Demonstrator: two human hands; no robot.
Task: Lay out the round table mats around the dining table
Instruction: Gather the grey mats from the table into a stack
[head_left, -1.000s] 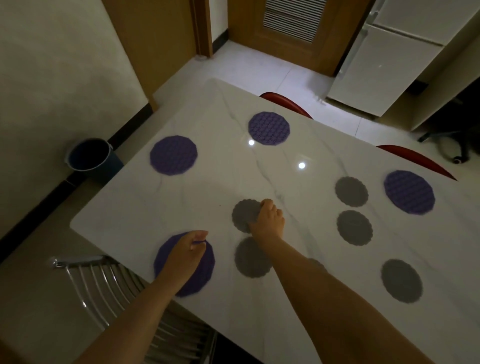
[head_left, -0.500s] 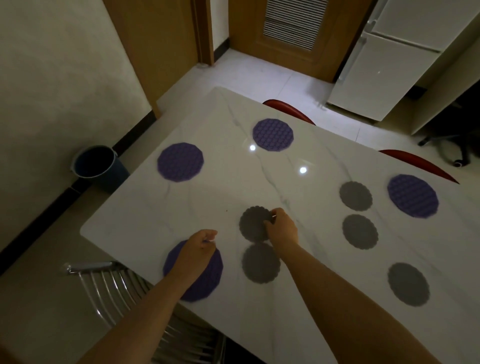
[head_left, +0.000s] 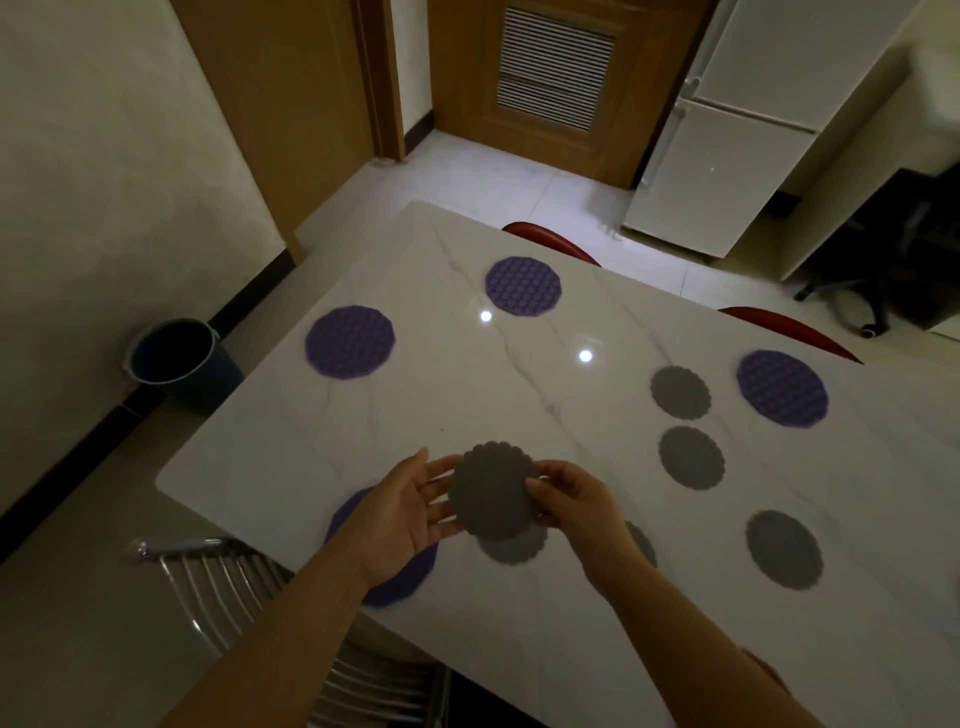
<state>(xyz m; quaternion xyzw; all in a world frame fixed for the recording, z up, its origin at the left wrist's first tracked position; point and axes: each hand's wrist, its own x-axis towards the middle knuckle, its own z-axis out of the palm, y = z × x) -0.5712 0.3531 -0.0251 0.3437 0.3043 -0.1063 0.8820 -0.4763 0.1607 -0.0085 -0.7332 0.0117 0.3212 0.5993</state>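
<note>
Grey mat (head_left: 493, 488) now off table (head_left: 415, 405)

You have no text, label, brand or number to read here. The grey mat (head_left: 493, 491), the purple mats (head_left: 523, 285), the counter (head_left: 467, 400), the fridge (head_left: 727, 156) and the door (head_left: 550, 78) show only plain surface or pattern.

I am seeing open marble tabletop (head_left: 467, 400) between purple mats (head_left: 349, 341) and grey mats (head_left: 680, 392). Two red chair backs (head_left: 550, 244) are crowding its far edge.
</note>
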